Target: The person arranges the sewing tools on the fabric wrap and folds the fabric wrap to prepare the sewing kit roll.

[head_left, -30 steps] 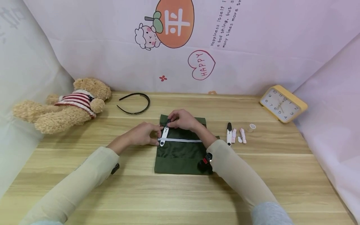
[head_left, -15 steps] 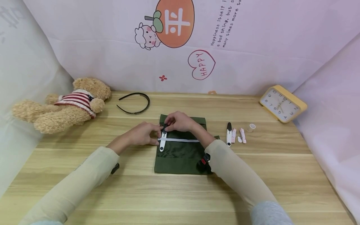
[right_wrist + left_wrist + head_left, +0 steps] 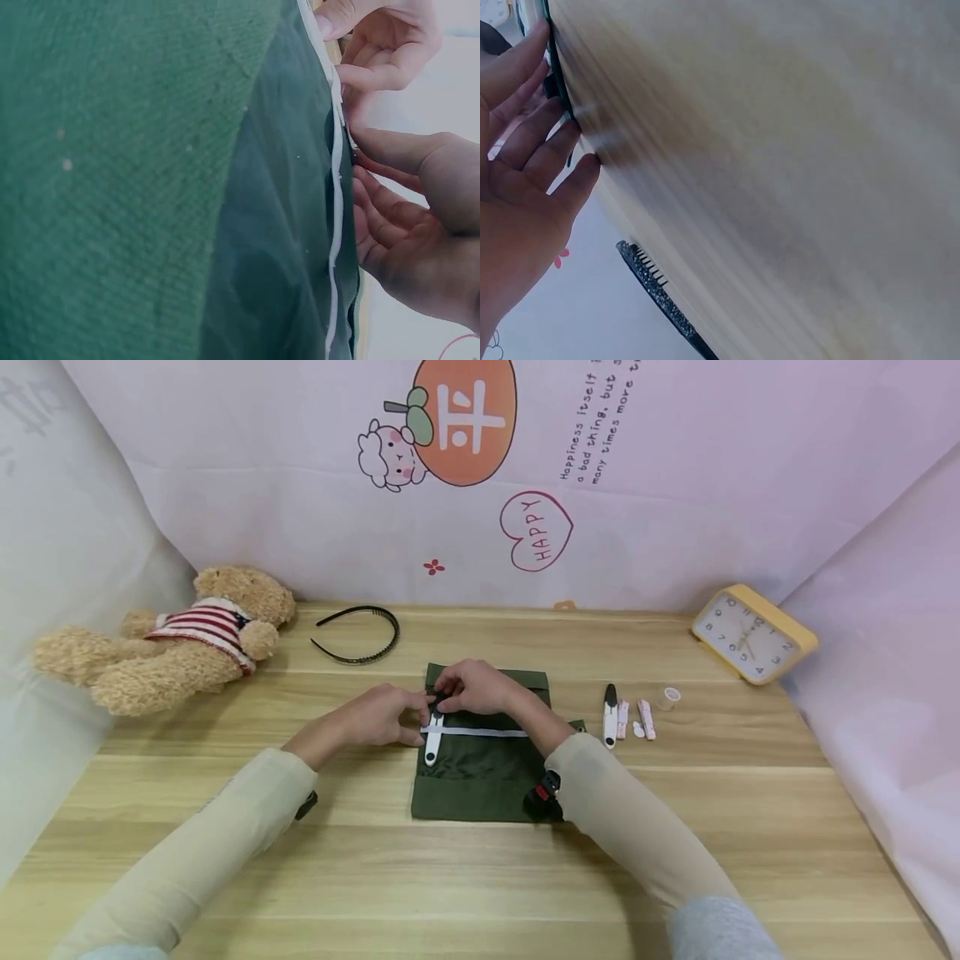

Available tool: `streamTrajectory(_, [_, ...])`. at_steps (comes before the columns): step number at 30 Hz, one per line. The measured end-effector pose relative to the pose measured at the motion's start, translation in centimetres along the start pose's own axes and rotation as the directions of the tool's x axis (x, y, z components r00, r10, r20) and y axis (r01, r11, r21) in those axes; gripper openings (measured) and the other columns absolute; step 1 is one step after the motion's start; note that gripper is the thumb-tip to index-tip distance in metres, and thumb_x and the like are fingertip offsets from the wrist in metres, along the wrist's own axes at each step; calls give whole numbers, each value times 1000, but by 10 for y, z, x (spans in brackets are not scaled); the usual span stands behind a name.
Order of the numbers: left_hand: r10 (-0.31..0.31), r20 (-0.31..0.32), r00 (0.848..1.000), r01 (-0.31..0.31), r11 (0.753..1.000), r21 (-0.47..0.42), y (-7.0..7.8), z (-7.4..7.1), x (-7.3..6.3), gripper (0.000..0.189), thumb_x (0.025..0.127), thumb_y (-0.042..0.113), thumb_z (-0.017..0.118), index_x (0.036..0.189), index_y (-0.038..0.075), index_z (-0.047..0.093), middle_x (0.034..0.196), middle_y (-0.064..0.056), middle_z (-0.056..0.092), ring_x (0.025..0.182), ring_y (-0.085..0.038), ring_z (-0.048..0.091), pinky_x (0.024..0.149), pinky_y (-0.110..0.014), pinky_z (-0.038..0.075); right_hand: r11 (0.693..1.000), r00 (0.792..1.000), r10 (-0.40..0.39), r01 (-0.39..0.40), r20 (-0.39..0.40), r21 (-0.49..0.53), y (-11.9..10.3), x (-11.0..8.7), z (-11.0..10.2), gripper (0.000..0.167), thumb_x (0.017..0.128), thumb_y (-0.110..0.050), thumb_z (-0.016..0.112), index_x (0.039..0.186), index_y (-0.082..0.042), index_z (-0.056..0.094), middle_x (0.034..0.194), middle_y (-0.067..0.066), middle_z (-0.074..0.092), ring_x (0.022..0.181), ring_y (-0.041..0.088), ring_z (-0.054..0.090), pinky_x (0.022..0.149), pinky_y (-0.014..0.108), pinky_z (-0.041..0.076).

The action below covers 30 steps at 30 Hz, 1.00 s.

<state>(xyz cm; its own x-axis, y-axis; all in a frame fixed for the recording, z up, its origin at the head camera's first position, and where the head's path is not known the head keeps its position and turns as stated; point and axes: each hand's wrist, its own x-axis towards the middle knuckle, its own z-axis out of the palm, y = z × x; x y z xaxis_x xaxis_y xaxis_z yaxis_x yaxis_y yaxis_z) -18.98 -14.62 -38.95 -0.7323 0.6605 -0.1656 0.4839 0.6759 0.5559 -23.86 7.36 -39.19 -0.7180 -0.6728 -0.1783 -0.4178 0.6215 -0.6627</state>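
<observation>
My right hand (image 3: 476,687) pinches the black end of white thread snips (image 3: 432,750), which lie near the left edge of a dark green cloth pouch (image 3: 472,802). A white elastic band (image 3: 483,732) runs across the pouch and crosses over the snips' white body. At that left edge is my left hand (image 3: 382,717), its thumb and fingertips touching the pouch around the band's end. Fingers of this left hand look extended in the left wrist view. The right wrist view has the green cloth (image 3: 135,180) up close, both hands meeting along its far edge.
To the right lie a second pair of snips (image 3: 611,722), pink-patterned strips (image 3: 647,722) and a small clear round container (image 3: 670,698). A black headband (image 3: 396,635) and teddy bear (image 3: 202,643) are at the back left; a yellow clock (image 3: 753,635) stands at the back right.
My right hand has moved slightly toward me and to the left, sliding the snips further under the band and straightening them. The left hand has barely moved.
</observation>
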Motion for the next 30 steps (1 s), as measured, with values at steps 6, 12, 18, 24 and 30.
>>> streamTrajectory(6, [0,19,1000,0,1000,-22,-3,-4,0,14,89,23,81,98,17,71,148,-14,53,131,-32,54,105,-48,44,1000,1000,-20,20,14,-12,-3,-10,-11,34,98,-19,70,128,-5,66,120,9,68,106,22,65,89,35,53])
streamTrajectory(12, [-18,-17,1000,17,998,-63,-2,-8,2,13,90,22,81,96,14,72,141,-10,61,120,-26,60,96,-43,49,1000,999,-21,20,-29,-13,5,-27,-24,38,98,-19,70,132,-3,64,127,10,66,112,25,63,94,39,52])
streamTrajectory(18, [22,-101,995,-26,999,-31,3,-11,5,17,91,22,79,105,13,73,135,-10,64,123,-28,58,102,-47,45,999,996,-26,27,-90,18,16,-43,-39,39,98,-20,70,133,-2,63,127,13,66,117,29,62,96,44,51])
streamTrajectory(24, [88,-112,990,-89,996,-3,8,-8,15,28,92,25,78,114,8,71,135,-11,63,125,-29,57,106,-46,43,999,991,-10,17,-132,51,27,-64,-52,42,99,-19,69,134,2,61,131,18,63,119,32,61,97,48,51])
streamTrajectory(30, [84,-34,996,-84,996,9,12,-4,20,45,91,32,79,127,7,67,151,-15,49,144,-33,39,116,-49,32,998,986,16,-5,-169,67,42,-84,-60,44,99,-20,69,136,2,59,135,20,60,121,35,59,97,51,50])
